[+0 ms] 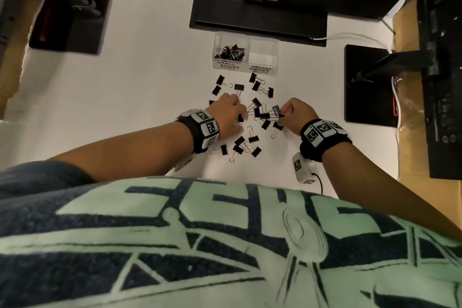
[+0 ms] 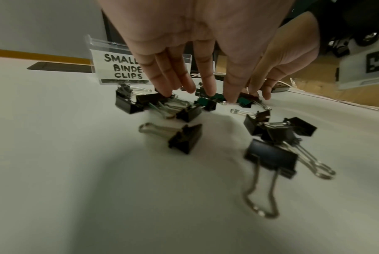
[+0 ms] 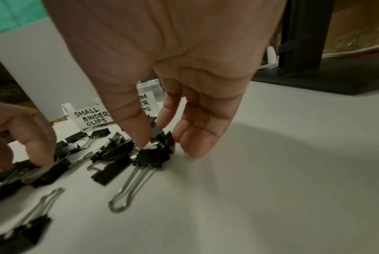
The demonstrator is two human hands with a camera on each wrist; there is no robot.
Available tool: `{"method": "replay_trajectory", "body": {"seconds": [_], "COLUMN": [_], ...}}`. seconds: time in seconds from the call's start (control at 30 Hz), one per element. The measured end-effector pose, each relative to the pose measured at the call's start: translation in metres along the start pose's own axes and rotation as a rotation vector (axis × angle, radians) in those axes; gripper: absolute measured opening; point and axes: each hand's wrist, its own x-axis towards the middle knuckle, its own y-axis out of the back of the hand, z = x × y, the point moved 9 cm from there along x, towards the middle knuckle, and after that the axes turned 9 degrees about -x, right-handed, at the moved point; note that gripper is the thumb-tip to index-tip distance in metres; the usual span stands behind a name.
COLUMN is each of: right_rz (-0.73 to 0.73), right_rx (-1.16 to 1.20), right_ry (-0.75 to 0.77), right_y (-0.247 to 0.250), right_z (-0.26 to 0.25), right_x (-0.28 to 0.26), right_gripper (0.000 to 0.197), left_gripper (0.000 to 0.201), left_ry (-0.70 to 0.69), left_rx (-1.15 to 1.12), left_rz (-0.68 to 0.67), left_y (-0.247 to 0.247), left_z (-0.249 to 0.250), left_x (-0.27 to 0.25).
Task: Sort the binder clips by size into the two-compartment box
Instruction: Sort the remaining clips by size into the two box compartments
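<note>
The right hand (image 1: pixel 298 114) sits at about 3 o'clock of the clip scatter, thumb and forefinger pinched on a black binder clip (image 1: pixel 276 109) at the edge of the pile; the right wrist view shows its thumb tip (image 3: pixel 140 137) down among the clip bodies and its other fingers loosely bent beside them. The left hand (image 1: pixel 228 114) is at 9 o'clock of the scatter, palm down, its fingers (image 2: pixel 208 82) nearly straight and spread, tips touching several clips on the desk (image 1: pixel 150 97) without closing round any.

Between and around both hands lie the loose binder clips (image 1: pixel 252 137), black with silver wire handles, spread from 12 o'clock near the box to 6 o'clock close to the person's body. They look alike in size in the head view.

At 12 o'clock, just beyond the scatter, stands the clear two-compartment box (image 1: pixel 246 54). Its left compartment, labelled "SMALL BINDER CLIPS" (image 2: pixel 123 68), holds a heap of small black clips (image 1: pixel 230 52). Its right compartment (image 1: pixel 262 56), labelled "MEDIUM BINDER CLIPS", shows no clips.

Behind the box is a black monitor base (image 1: pixel 257 19). Black stands sit on the desk at 10 o'clock (image 1: pixel 75 15) and at 3 o'clock (image 1: pixel 367 85). Both wrists carry bands with printed markers (image 1: pixel 207 126).
</note>
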Motion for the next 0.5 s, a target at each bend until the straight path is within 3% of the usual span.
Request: {"method": "replay_trajectory", "body": {"seconds": [0.2, 0.33, 0.5], "right_rz": [0.086, 0.177, 0.045], "right_rx": [0.045, -0.088, -0.243], "right_ry": [0.04, 0.191, 0.426], "right_y": [-0.001, 0.001, -0.034], "right_z": [0.002, -0.018, -0.051], "right_x": [-0.007, -0.019, -0.04], "right_gripper": [0.022, 0.014, 0.024], "left_gripper": [0.03, 0.021, 0.005], "left_ry": [0.041, 0.081, 0.105], "left_rx": [0.036, 0.028, -0.062], "left_rz": [-0.181, -0.123, -0.06], "left_y": [-0.032, -0.025, -0.014], "left_z": [0.003, -0.004, -0.007], "left_x": [-0.008, -0.009, -0.011]}}
